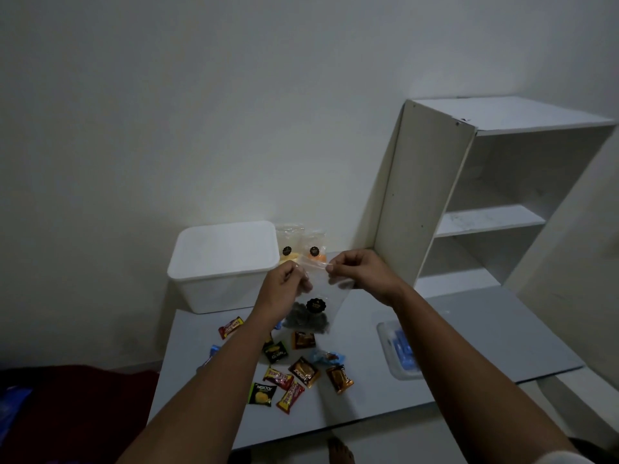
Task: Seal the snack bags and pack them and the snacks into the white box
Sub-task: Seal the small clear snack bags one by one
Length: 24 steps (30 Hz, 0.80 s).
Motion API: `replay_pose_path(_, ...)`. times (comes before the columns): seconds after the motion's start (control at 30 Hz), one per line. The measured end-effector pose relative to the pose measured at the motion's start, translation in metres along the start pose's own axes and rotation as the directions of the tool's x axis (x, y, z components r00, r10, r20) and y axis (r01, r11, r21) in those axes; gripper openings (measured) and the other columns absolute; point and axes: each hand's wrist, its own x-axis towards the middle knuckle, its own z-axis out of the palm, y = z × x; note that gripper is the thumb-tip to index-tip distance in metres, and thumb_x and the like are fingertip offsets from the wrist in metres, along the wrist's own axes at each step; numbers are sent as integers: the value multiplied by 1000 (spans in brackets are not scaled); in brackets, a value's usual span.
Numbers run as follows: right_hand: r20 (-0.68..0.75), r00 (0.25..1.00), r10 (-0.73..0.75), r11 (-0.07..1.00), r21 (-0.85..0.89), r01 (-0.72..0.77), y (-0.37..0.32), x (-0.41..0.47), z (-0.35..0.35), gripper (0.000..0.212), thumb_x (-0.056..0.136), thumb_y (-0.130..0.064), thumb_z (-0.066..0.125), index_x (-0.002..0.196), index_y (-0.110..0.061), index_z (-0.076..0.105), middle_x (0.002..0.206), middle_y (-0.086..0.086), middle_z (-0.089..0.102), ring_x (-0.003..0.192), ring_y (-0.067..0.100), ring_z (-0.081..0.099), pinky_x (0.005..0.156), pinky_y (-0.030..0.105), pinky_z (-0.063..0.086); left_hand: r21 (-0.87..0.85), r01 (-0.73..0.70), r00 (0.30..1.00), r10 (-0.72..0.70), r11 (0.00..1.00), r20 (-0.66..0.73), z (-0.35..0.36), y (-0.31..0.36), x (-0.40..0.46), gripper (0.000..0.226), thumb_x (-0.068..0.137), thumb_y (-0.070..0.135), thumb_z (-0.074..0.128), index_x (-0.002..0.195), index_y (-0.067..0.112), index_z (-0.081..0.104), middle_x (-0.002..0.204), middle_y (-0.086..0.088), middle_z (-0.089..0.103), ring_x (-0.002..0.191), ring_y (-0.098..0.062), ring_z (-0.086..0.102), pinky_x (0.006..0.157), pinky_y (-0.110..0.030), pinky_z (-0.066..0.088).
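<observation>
Above the grey table (368, 390), the left hand (284, 286) and right hand (356, 267) each pinch the top edge of a clear snack bag (316, 303) holding dark snacks. Beyond them sits the white box (224, 266); wrapped snacks (303, 371) lie scattered below.

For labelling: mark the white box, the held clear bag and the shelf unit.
white box (201, 293): head view, front wall.
clear bag (326, 289): head view, clear middle.
shelf unit (418, 195): head view, left side panel.
</observation>
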Motion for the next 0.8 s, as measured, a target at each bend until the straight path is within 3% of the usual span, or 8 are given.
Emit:
replay_pose_path(0.2, -4, 1000, 5, 1000, 25, -5, 0, -2, 1, 11, 93, -21, 73, 94, -10, 75, 91, 10, 78, 89, 20, 74, 90, 45, 56, -11, -35, 999, 35, 999, 2, 4, 10, -4, 26, 104, 20, 53, 89, 1, 63, 86, -18, 73, 73, -14, 65, 74, -26, 54)
replay_pose_path(0.33, -29, 999, 17, 997, 70, -15, 2, -4, 2, 19, 92, -24, 75, 96, -6, 75, 92, 11, 77, 88, 18, 74, 91, 44, 56, -31, -46, 998, 44, 998, -53, 4, 15, -5, 24, 104, 20, 53, 85, 9, 64, 81, -9, 72, 76, -12, 67, 77, -25, 56)
replay_pose_path(0.47, -52, 998, 29, 986, 166, -20, 6, -6, 5, 26, 91, -22, 75, 105, 0, 71, 95, 14, 76, 90, 20, 74, 88, 42, 55, -108, -30, 992, 16, 994, -128, 3, 17, -7, 27, 102, 18, 55, 87, -4, 61, 79, -11, 70, 74, -13, 66, 76, -26, 56)
replay_pose_path(0.57, -43, 999, 21, 978, 207, -12, 4, -6, 7, 18, 93, -19, 74, 103, -4, 70, 96, 14, 74, 90, 18, 73, 84, 37, 54, -125, -13, 991, -4, 992, -133, 3, 20, -10, 23, 101, 19, 57, 84, 8, 67, 77, -5, 72, 70, -7, 67, 66, -15, 53)
replay_pose_path(0.7, -29, 999, 20, 980, 196, -14, 0, -5, 11, 11, 91, -18, 75, 98, -9, 73, 94, 13, 75, 91, 19, 74, 82, 34, 54, -103, 24, 996, -33, 994, -84, 4, 21, -11, 20, 98, 24, 63, 86, 14, 76, 81, -5, 78, 79, -16, 71, 79, -29, 57)
replay_pose_path(0.8, -39, 999, 27, 977, 213, -18, 0, -5, 12, 9, 89, -20, 77, 95, -13, 76, 91, 11, 76, 90, 20, 75, 84, 37, 53, -73, -3, 995, -4, 997, -95, 6, 21, -10, 22, 97, 22, 63, 85, 9, 75, 83, -8, 77, 78, -15, 68, 80, -29, 56)
